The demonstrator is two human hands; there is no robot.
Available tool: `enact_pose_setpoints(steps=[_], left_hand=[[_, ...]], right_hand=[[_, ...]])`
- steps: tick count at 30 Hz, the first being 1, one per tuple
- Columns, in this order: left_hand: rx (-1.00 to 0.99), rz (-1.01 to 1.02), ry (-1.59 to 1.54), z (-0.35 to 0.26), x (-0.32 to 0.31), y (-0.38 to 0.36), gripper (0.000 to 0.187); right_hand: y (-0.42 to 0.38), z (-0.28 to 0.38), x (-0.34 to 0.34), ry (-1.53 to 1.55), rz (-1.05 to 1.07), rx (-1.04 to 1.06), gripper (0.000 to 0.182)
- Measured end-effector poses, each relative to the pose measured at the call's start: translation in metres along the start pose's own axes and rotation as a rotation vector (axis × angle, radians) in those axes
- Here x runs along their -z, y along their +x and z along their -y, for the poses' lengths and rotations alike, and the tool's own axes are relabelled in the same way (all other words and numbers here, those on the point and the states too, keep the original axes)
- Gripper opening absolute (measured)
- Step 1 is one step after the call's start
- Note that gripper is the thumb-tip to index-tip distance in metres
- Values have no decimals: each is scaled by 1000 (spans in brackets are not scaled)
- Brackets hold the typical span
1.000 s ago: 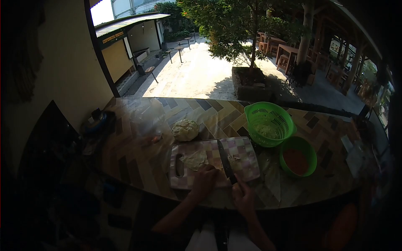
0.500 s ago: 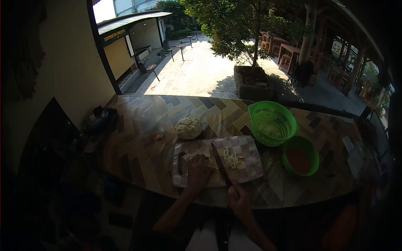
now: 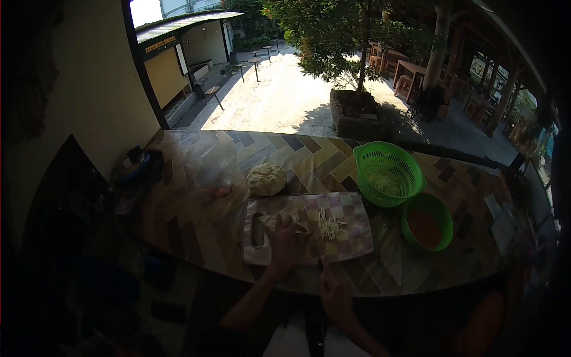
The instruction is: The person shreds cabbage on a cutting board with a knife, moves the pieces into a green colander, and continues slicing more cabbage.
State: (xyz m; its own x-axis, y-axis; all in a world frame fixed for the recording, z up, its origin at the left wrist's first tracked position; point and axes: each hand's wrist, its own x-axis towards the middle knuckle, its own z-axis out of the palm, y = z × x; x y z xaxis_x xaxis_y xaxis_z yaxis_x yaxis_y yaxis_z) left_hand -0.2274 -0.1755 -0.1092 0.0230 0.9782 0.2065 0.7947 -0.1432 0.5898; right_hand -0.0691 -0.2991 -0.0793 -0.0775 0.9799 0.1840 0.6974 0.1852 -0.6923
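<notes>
While the pale leaf (image 3: 269, 221) is partly covered by the spread fingers of the left hand (image 3: 286, 243), a knife (image 3: 322, 262) is gripped in the closed right hand (image 3: 336, 293), near the close edge of the cutting board (image 3: 354, 244). From this fist, the leaf is placed forward and leftward; the blade's direction cannot be told.

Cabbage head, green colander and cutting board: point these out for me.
Cabbage head (image 3: 266, 179), head view: middle of its pale, leafy surface.
Green colander (image 3: 391, 158), head view: slotted far inner wall.
Cutting board (image 3: 356, 221), head view: bare checkered surface, right side.
</notes>
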Motion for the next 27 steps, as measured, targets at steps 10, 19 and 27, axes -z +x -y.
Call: enact_pose_setpoints(steps=[10, 19, 27], left_hand=[[-65, -135, 47, 0, -14, -5, 14], [-71, -116, 3, -3, -13, -8, 16], [-138, -132, 79, -2, -15, -10, 17]], right_hand=[[2, -1, 2, 24, -2, -17, 55], [1, -3, 3, 25, -22, -20, 55], [0, -8, -3, -3, -16, -14, 54]])
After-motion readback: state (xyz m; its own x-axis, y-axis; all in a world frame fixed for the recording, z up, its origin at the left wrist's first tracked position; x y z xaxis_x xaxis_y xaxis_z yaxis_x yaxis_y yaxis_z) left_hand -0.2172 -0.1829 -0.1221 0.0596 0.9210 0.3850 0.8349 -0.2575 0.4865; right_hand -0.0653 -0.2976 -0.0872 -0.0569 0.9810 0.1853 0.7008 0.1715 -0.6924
